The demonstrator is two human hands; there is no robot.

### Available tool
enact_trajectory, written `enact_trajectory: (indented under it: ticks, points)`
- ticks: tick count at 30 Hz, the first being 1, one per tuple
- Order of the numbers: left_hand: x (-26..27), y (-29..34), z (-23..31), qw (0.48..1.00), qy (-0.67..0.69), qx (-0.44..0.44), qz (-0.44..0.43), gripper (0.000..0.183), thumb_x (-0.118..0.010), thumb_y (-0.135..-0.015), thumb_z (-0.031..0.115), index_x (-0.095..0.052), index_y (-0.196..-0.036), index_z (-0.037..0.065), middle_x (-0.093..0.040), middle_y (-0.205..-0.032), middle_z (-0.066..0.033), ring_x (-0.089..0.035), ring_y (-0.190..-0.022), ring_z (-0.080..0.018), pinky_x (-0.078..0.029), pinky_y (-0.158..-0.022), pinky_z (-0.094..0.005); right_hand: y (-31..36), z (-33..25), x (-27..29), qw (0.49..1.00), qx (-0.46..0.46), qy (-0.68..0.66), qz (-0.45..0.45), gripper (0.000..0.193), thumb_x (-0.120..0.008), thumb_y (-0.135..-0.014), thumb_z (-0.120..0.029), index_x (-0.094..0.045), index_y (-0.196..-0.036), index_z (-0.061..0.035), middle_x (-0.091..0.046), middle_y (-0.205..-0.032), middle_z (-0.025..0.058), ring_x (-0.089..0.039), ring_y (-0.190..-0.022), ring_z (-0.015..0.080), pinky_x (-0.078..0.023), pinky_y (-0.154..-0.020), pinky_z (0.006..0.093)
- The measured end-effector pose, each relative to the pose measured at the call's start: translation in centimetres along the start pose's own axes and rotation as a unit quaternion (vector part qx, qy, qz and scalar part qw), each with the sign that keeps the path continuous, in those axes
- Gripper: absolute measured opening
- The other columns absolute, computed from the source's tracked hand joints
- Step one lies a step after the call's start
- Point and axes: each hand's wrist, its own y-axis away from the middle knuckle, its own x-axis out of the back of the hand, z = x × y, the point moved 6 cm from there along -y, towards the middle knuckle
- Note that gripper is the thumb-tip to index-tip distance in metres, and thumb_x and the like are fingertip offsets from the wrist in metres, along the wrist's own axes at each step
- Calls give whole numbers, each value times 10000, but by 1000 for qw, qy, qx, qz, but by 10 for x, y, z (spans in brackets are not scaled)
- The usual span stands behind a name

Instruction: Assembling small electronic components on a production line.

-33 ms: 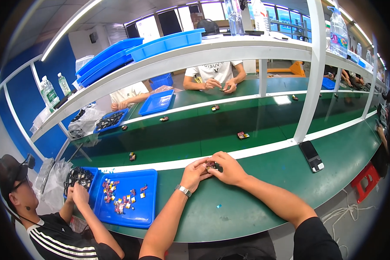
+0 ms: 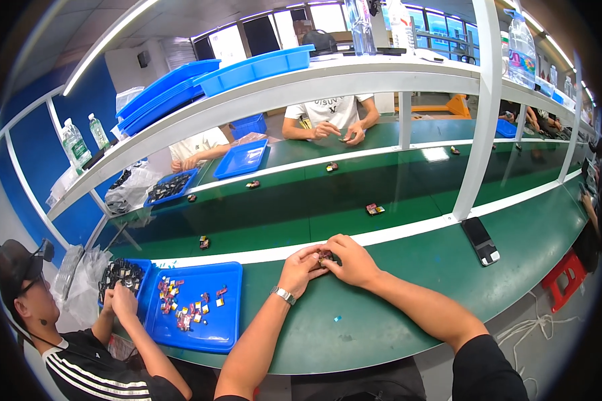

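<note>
My left hand [image 2: 299, 271] and my right hand [image 2: 352, 260] meet over the green bench, close to its white far rail. Pinched between their fingertips is a small dark red and black electronic part [image 2: 325, 255], mostly covered by the fingers. My left wrist wears a metal watch [image 2: 284, 294]. To the left of my left forearm lies a blue tray [image 2: 231, 301] holding many small red circuit boards with yellow and white pieces [image 2: 184, 319].
A co-worker sits at the left, hands [image 2: 122, 297] at a bin of black parts [image 2: 122, 273]. A phone [image 2: 480, 240] lies right of my hands. Beyond the rail, small assemblies [image 2: 374, 209] rest on a green belt [image 2: 287, 220]. A white post [image 2: 478, 134] and shelf stand ahead.
My fingers have shifted slightly around the part, and less of its dark side shows by my right hand. The rest looks the same.
</note>
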Motion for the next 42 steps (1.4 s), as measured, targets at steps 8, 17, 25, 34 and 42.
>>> enact_trajectory:
  ticks: [8, 17, 25, 34, 42]
  points:
    - [0, -7, 4, 999, 11, -38, 37, 249, -508, -968, 55, -540, -1201, -25, -619, -1122, -138, -636, -1015, -232, -556, -920, -407, -6, 9, 2, 988, 87, 108, 61, 178, -620, -825, -88, -625, -1003, -82, -587, -956, 60, -606, -894, 263, -527, -760, 371]
    - [-2, -9, 4, 999, 0, -46, 24, 246, -504, -970, 55, -527, -1202, -25, -629, -1089, -143, -647, -973, -222, -564, -901, -401, -6, 12, 2, 986, 119, 108, -49, 196, -609, -819, -71, -619, -1013, -102, -570, -986, 64, -588, -935, 261, -519, -767, 380]
    - [-9, -4, 9, 998, -54, -40, 18, 237, -491, -977, 45, -518, -1202, -28, -640, -1084, -128, -651, -977, -200, -564, -886, -354, -11, 5, 14, 988, 104, 108, -31, 120, -711, -739, -75, -623, -818, -98, -533, -950, 47, -561, -899, 244, -501, -743, 373]
    - [-8, -6, 8, 998, -47, -42, -2, 262, -491, -966, 16, -505, -1225, -21, -622, -1132, -126, -639, -1013, -195, -562, -895, -345, -12, 18, 12, 991, 113, 49, -59, 86, -720, -787, -129, -700, -870, -143, -562, -1195, 52, -515, -1123, 262, -464, -931, 377]
    - [-7, -6, 6, 995, -11, -45, -89, 386, -555, -879, -52, -485, -1254, 2, -587, -1206, -107, -598, -1096, -193, -523, -961, -370, -10, 17, 10, 998, 61, 23, -16, 66, -674, -798, -120, -687, -844, -75, -581, -1176, 53, -521, -1121, 254, -460, -942, 369]
